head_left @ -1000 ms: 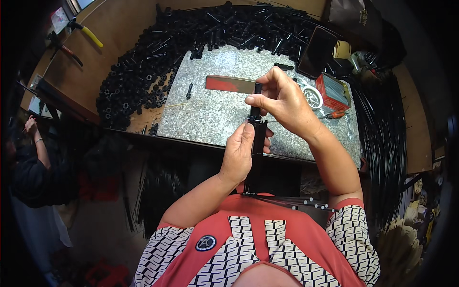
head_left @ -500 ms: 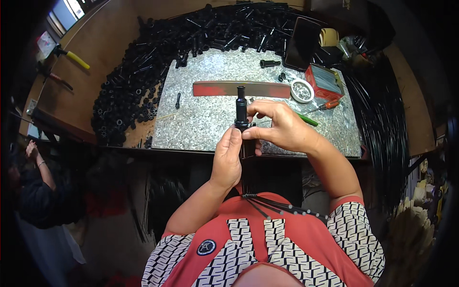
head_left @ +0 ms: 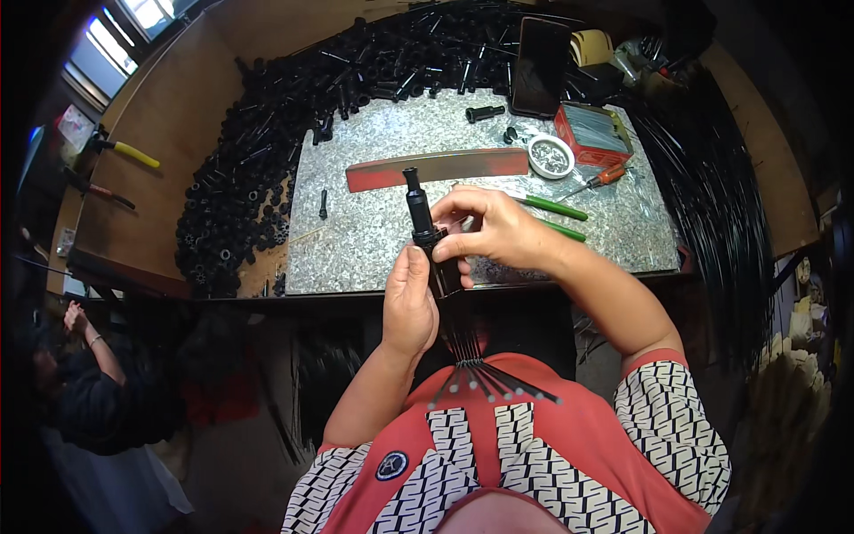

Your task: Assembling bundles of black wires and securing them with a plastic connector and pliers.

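A black umbrella frame (head_left: 419,212) stands tilted before my chest, its narrow tubular end pointing away from me. Thin dark ribs with pale tips fan out from its near end toward my shirt. My left hand (head_left: 409,311) is closed round the frame's body, thumb along the collar. From the other side my right hand (head_left: 498,233) pinches at the collar with thumb and fingers; any small part between them is hidden. Just beyond the right hand lie green-handled pliers (head_left: 559,209), their jaws out of sight behind it.
Beyond the hands, a red and grey bar (head_left: 436,169) lies across the speckled board (head_left: 356,249). Black plastic parts (head_left: 231,178) heap around its left and back. At right are a white dish (head_left: 551,158), red box (head_left: 594,133), screwdriver (head_left: 608,176) and long black rods (head_left: 712,205).
The umbrella frame's far end has swung left and tilted, both hands moving with it. The ribs have spread more evenly below. More of the green pliers shows. The whole view has shifted a little.
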A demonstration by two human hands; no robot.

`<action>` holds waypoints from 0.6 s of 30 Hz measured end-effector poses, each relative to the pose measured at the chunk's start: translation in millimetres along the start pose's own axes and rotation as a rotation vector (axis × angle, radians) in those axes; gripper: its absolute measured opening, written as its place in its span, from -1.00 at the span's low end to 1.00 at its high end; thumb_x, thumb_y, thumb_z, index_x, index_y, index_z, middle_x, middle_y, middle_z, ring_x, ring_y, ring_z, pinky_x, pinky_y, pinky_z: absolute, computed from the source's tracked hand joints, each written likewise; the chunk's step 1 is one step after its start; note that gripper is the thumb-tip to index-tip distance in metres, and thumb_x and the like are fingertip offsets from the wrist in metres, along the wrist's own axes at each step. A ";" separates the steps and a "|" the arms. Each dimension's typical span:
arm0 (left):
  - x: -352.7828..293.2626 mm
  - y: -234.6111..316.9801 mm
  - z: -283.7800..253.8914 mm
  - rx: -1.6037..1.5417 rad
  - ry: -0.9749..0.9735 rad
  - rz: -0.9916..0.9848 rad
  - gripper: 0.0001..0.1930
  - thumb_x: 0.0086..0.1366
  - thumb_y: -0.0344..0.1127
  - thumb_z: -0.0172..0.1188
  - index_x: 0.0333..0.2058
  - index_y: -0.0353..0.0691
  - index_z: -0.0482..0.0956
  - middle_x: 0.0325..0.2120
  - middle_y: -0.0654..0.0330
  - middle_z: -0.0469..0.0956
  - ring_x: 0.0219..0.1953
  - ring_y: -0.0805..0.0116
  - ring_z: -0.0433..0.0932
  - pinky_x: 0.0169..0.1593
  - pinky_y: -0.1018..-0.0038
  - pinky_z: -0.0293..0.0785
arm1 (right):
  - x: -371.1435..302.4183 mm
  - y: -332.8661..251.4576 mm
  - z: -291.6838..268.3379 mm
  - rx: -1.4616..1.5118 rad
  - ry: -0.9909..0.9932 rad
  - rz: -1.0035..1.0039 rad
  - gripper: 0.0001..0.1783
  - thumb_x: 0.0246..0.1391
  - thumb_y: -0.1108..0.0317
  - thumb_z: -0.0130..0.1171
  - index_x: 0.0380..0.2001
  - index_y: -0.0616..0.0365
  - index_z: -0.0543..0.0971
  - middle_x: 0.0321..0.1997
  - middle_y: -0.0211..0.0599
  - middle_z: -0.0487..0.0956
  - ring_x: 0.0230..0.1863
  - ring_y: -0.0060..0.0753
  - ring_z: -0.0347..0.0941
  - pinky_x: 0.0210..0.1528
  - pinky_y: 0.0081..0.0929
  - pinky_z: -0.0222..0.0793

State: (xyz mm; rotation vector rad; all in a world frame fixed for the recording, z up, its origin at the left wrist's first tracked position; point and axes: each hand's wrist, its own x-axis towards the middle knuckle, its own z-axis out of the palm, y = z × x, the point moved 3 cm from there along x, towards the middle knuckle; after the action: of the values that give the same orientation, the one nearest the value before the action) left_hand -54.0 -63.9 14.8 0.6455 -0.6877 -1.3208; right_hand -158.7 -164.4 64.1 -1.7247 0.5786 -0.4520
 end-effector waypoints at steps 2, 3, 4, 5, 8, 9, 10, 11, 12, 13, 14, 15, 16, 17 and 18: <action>-1.5 3.3 -0.3 -0.014 0.019 0.032 -0.60 0.47 -0.13 -0.28 0.02 -0.33 0.33 -0.13 0.08 0.48 -0.19 0.38 0.52 -0.10 0.45 0.49 | -8.1 5.7 6.2 -0.131 0.153 -0.016 -0.51 -0.15 0.27 0.44 -0.24 0.20 0.37 -0.40 -0.46 0.38 -0.39 -0.67 0.36 -0.39 -0.62 0.33; -1.4 3.0 -0.8 -0.009 0.019 0.026 -0.60 0.47 -0.13 -0.28 0.02 -0.33 0.33 -0.13 0.08 0.48 -0.19 0.38 0.52 -0.10 0.45 0.49 | -12.8 6.7 9.6 -0.064 0.139 0.079 -0.49 -0.15 0.24 0.45 -0.27 0.18 0.34 -0.41 -0.47 0.39 -0.40 -0.71 0.34 -0.40 -0.66 0.32; -3.0 5.4 0.0 0.005 0.043 0.040 -0.60 0.47 -0.14 -0.29 0.03 -0.34 0.32 -0.12 0.08 0.48 -0.14 0.36 0.50 -0.03 0.43 0.44 | -15.8 13.3 14.8 0.045 0.156 0.090 -0.50 -0.14 0.24 0.44 -0.29 0.17 0.33 -0.42 -0.48 0.39 -0.43 -0.73 0.34 -0.43 -0.68 0.31; -2.6 5.3 0.4 0.013 0.059 0.048 -0.59 0.47 -0.15 -0.29 0.04 -0.35 0.31 -0.11 0.09 0.48 -0.09 0.35 0.49 0.05 0.42 0.39 | -18.4 26.5 19.4 0.152 0.183 0.105 -0.51 -0.12 0.24 0.44 -0.31 0.16 0.31 -0.43 -0.48 0.40 -0.45 -0.75 0.33 -0.45 -0.71 0.31; -3.4 6.5 -0.6 0.106 0.048 0.101 -0.57 0.48 -0.16 -0.29 0.10 -0.37 0.27 -0.01 0.09 0.42 0.06 0.35 0.39 0.18 0.40 0.24 | -22.5 28.5 28.0 0.245 0.169 0.110 -0.65 0.01 0.23 0.33 -0.39 0.16 0.36 -0.57 -0.53 0.38 -0.63 -0.75 0.29 -0.63 -0.74 0.21; -3.9 7.2 -1.8 0.142 0.087 0.119 -0.57 0.47 -0.15 -0.29 0.11 -0.37 0.27 0.02 0.09 0.39 0.09 0.35 0.36 0.18 0.40 0.23 | -24.0 29.2 32.5 0.325 0.067 0.243 -0.69 0.05 0.22 0.29 -0.41 0.16 0.39 -0.62 -0.55 0.37 -0.69 -0.75 0.26 -0.69 -0.73 0.16; -3.1 7.4 0.5 0.148 0.080 0.111 -0.57 0.47 -0.15 -0.29 0.11 -0.37 0.27 0.02 0.09 0.39 0.09 0.35 0.36 0.18 0.40 0.23 | -24.7 28.6 35.2 0.359 0.091 0.223 -0.75 0.11 0.23 0.22 -0.47 0.17 0.45 -0.67 -0.56 0.36 -0.74 -0.75 0.25 -0.73 -0.72 0.12; -2.1 8.2 2.4 0.143 0.087 0.116 -0.56 0.47 -0.15 -0.28 0.12 -0.37 0.26 0.05 0.09 0.37 0.10 0.35 0.35 0.20 0.39 0.20 | -25.6 28.6 36.4 0.366 0.101 0.220 -0.75 0.11 0.23 0.22 -0.47 0.17 0.45 -0.67 -0.56 0.36 -0.74 -0.75 0.25 -0.73 -0.72 0.12; -1.4 8.8 3.7 0.138 0.095 0.122 -0.56 0.47 -0.14 -0.26 0.13 -0.37 0.25 0.07 0.10 0.35 0.12 0.34 0.33 0.21 0.39 0.18 | -26.3 27.8 37.8 0.368 0.082 0.192 -0.76 0.12 0.25 0.20 -0.49 0.17 0.47 -0.66 -0.56 0.38 -0.74 -0.74 0.26 -0.73 -0.72 0.12; -1.9 9.4 3.6 0.146 0.093 0.118 -0.56 0.47 -0.14 -0.26 0.13 -0.37 0.25 0.07 0.10 0.35 0.12 0.34 0.33 0.21 0.39 0.18 | -26.0 27.1 40.0 0.370 0.058 0.164 -0.77 0.14 0.27 0.18 -0.51 0.16 0.48 -0.65 -0.56 0.39 -0.74 -0.74 0.27 -0.73 -0.73 0.12; -2.5 9.3 2.7 0.084 0.092 0.094 -0.56 0.46 -0.15 -0.22 0.13 -0.37 0.26 0.08 0.10 0.35 0.13 0.32 0.33 0.22 0.38 0.19 | -26.0 25.6 40.9 0.353 0.076 0.154 -0.75 0.15 0.28 0.16 -0.55 0.15 0.49 -0.64 -0.55 0.41 -0.74 -0.74 0.28 -0.73 -0.73 0.12; -2.8 9.2 1.6 0.023 0.092 0.070 -0.57 0.45 -0.16 -0.19 0.12 -0.37 0.27 0.08 0.10 0.36 0.14 0.30 0.33 0.22 0.37 0.19 | -25.9 24.5 41.0 0.361 0.078 0.150 -0.75 0.15 0.28 0.16 -0.55 0.15 0.49 -0.64 -0.55 0.41 -0.74 -0.74 0.28 -0.73 -0.73 0.12; -2.3 7.8 -0.4 0.029 0.090 0.063 -0.57 0.45 -0.16 -0.19 0.12 -0.37 0.27 0.08 0.10 0.36 0.14 0.30 0.33 0.22 0.37 0.19 | -25.9 24.4 40.6 0.352 0.074 0.135 -0.75 0.16 0.26 0.16 -0.55 0.15 0.48 -0.64 -0.55 0.41 -0.74 -0.74 0.29 -0.74 -0.73 0.13; -1.0 5.6 -3.2 -0.042 0.087 0.055 -0.57 0.43 -0.17 -0.15 0.12 -0.37 0.28 0.08 0.08 0.36 0.15 0.28 0.32 0.23 0.35 0.20 | -25.9 24.9 40.2 0.344 0.069 0.120 -0.74 0.16 0.25 0.16 -0.54 0.15 0.48 -0.64 -0.54 0.41 -0.74 -0.74 0.29 -0.74 -0.73 0.13; -0.2 3.3 -6.0 -0.112 0.084 0.047 -0.58 0.42 -0.19 -0.11 0.11 -0.37 0.30 0.08 0.07 0.36 0.16 0.25 0.31 0.23 0.34 0.20 | -26.2 26.6 39.4 0.351 0.074 0.119 -0.74 0.16 0.25 0.16 -0.54 0.15 0.48 -0.64 -0.54 0.41 -0.74 -0.74 0.29 -0.74 -0.73 0.13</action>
State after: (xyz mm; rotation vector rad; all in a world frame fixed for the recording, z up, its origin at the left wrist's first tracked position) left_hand -47.3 -63.1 13.5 0.5871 -0.5535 -1.2722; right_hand -160.4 -122.6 29.5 -1.3371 0.6124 -0.5020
